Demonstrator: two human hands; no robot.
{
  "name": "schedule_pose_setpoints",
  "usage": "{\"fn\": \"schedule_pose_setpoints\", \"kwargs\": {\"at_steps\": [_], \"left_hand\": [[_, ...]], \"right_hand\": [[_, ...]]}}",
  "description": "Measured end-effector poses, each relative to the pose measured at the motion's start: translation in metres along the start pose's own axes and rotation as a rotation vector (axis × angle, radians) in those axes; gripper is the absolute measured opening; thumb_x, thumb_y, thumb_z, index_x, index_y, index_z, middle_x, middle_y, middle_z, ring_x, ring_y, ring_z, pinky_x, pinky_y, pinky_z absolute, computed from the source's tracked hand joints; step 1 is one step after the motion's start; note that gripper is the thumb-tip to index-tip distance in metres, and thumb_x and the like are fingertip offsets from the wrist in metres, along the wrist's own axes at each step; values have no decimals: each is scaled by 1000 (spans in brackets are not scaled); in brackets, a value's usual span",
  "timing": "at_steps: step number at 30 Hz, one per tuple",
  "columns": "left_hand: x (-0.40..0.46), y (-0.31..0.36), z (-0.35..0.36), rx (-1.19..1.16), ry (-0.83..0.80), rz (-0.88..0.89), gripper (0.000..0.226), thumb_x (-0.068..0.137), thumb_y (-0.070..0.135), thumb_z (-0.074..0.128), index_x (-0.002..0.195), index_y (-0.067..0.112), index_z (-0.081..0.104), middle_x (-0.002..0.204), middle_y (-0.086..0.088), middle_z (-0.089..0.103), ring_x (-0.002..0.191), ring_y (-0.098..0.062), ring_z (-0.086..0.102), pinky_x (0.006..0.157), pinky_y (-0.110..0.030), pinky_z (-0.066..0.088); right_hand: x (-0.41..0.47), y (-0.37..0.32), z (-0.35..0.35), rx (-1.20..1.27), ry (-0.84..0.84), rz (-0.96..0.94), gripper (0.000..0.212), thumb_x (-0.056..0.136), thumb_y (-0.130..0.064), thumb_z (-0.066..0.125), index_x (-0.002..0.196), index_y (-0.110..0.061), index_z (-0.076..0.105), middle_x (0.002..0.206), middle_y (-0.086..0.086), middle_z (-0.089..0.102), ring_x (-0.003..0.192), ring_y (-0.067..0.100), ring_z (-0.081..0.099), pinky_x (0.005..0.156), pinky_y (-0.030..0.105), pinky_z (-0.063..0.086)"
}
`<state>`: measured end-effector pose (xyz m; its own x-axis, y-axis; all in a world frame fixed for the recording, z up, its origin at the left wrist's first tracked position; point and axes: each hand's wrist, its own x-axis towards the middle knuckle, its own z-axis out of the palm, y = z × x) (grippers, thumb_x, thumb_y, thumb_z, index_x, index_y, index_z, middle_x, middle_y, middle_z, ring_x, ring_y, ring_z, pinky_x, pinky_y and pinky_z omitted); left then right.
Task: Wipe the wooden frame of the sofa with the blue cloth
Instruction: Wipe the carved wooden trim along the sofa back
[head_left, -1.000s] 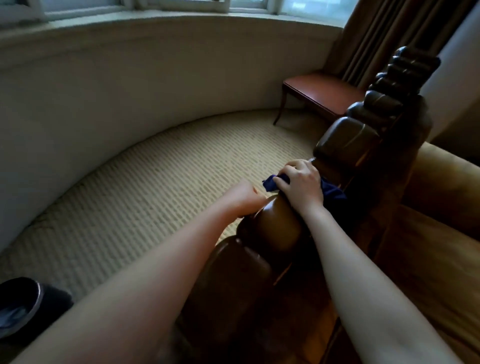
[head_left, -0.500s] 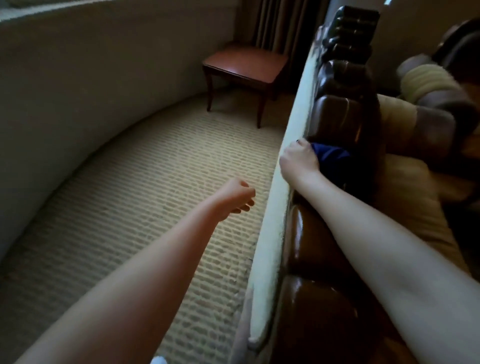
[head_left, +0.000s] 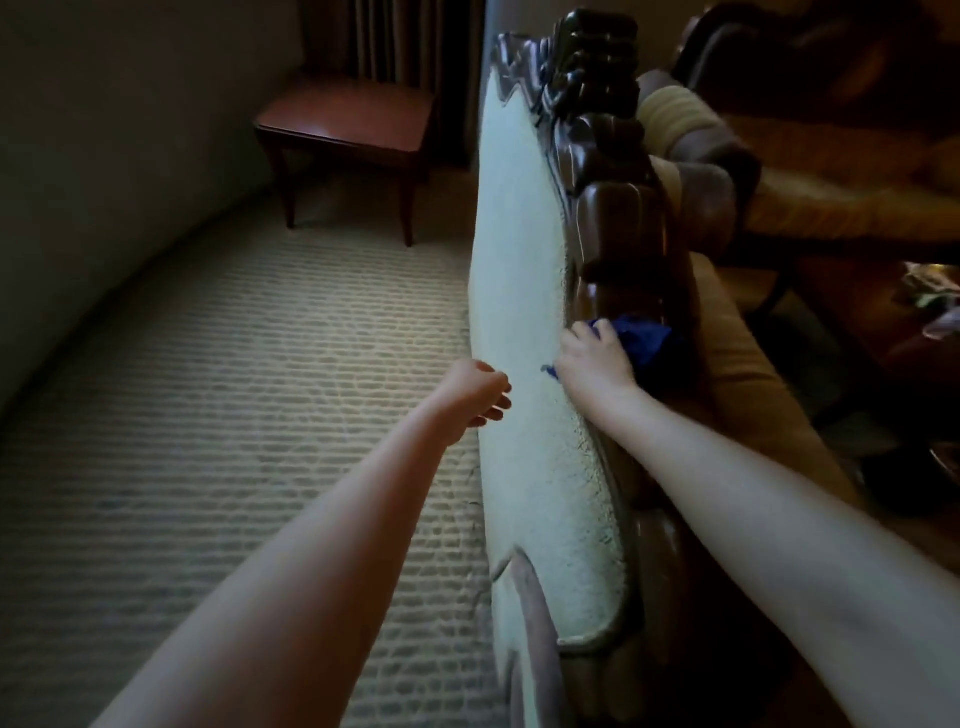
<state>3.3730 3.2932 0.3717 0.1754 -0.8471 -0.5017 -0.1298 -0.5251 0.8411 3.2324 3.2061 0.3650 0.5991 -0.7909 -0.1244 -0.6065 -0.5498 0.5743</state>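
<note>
The right hand (head_left: 595, 366) is pressing the blue cloth (head_left: 641, 338) against the top of the sofa's wooden frame (head_left: 618, 208), about midway along the dark carved rail. Its grip is closing over the cloth, with the fingers curling down onto the bunched fabric; most of the cloth is bulging out to the right of the knuckles, and a small blue corner is peeking out at the left of the hand, over the pale fabric. The right forearm is reaching in from the near right and lying along the rail.

The left hand (head_left: 478, 392) is hanging in the air just left of the sofa's pale upholstered back (head_left: 524, 312), over the carpet. Its grip is loosely curled and holding nothing; whether the fingertips are touching the pale fabric is not clear.

The carved rail is running from the near edge of the view to the far end, where it is rising into a dark ornate crest (head_left: 592, 57). To the right of the rail, tan seat cushions (head_left: 743, 374) are sloping away, and a striped bolster (head_left: 680, 119) is lying at the far end. On the left, a ribbed beige carpet (head_left: 234, 389) is covering the floor beside a curved wall. A small reddish wooden table (head_left: 348, 117) is standing on the carpet at the far end, in front of dark curtains.
</note>
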Motion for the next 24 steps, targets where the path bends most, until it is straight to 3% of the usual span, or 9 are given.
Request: {"fn": "schedule_pose_setpoints", "kwargs": {"at_steps": [3, 8, 12, 14, 17, 19, 21, 24], "left_hand": [[-3, 4, 4, 42, -76, -3, 18, 93, 14, 47, 102, 6, 61, 79, -3, 62, 69, -15, 57, 64, -24, 43], [10, 28, 4, 95, -39, 92, 24, 94, 13, 44, 107, 2, 60, 84, -6, 62, 76, -18, 57, 65, -24, 43], [32, 41, 24, 121, 22, 198, 29, 93, 18, 39, 98, 0, 61, 90, -13, 60, 81, -23, 55, 71, -30, 42], [47, 48, 37, 183, 48, 259, 28, 96, 22, 38, 97, 3, 58, 91, -11, 57, 85, -23, 54, 73, -31, 41], [75, 69, 54, 240, 105, 313, 38, 99, 32, 35, 124, 7, 49, 120, -12, 53, 106, -25, 52, 85, -31, 40], [94, 88, 66, 148, 137, 295, 49, 99, 38, 34, 141, 13, 31, 141, -17, 37, 125, -29, 42, 100, -36, 34], [112, 109, 75, 16, 193, 291, 54, 100, 39, 33, 147, 16, 20, 148, -16, 24, 134, -27, 31, 107, -35, 26], [142, 135, 83, -109, 286, 292, 56, 100, 38, 31, 150, 16, 16, 149, -16, 20, 138, -27, 25, 111, -36, 21]], "right_hand": [[-33, -17, 10, 8, 13, -81, 32, 94, -14, 40, 119, -11, 60, 125, 9, 48, 123, 29, 36, 110, 43, 20], [-19, 25, 12, 373, 185, 287, 24, 90, -13, 48, 113, -14, 55, 120, 12, 49, 116, 31, 41, 101, 43, 29], [-1, 55, 36, 671, 175, 484, 28, 96, -23, 45, 118, -7, 45, 121, 18, 41, 113, 36, 40, 94, 46, 34], [16, 64, 44, 803, 292, 596, 30, 96, -22, 45, 120, -4, 44, 121, 20, 39, 109, 37, 42, 90, 44, 36], [45, 90, 58, 1183, 385, 795, 29, 99, -20, 41, 123, -5, 43, 123, 13, 40, 108, 29, 44, 86, 35, 36], [61, 111, 70, 1538, 375, 898, 29, 100, -22, 36, 125, -10, 43, 123, 8, 45, 111, 24, 47, 88, 34, 39], [77, 125, 84, 1760, 385, 926, 30, 101, -22, 37, 127, -13, 46, 125, 8, 52, 116, 25, 50, 95, 35, 41], [108, 142, 86, 1954, 475, 931, 31, 99, -23, 44, 128, -14, 52, 122, 2, 56, 118, 19, 52, 102, 35, 42]]}}
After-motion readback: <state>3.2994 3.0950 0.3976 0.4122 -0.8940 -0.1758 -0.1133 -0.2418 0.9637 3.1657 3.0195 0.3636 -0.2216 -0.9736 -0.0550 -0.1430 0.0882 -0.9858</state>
